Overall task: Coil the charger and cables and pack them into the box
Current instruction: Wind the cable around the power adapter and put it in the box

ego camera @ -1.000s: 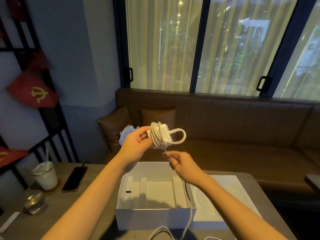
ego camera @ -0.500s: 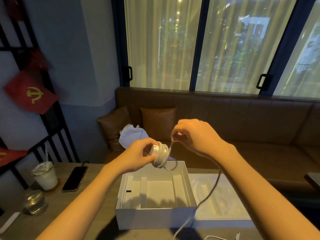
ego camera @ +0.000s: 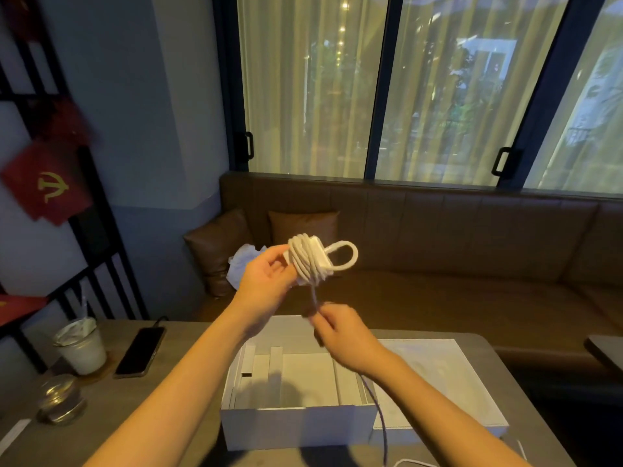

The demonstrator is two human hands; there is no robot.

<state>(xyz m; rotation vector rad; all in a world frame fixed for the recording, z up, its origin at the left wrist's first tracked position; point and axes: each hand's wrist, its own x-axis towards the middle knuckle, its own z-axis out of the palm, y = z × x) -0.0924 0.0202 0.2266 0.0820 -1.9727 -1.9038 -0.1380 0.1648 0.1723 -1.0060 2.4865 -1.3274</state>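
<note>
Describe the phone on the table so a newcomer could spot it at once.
Start at the brown table and look to its left side, left of the open white box. The phone lies flat there, just right of the white cup. It is the only thin, dark, glossy slab, with a cable running from its far end.

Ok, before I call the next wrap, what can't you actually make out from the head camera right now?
- Charger: its body is mostly buried under the cable coil, with the left hand over one end.
- Loose cable: its free end runs off the bottom edge.
- Right hand: motion-blurred, so its pinch on the cable is unclear.
- Box: part of the interior sits behind the right forearm.
</note>
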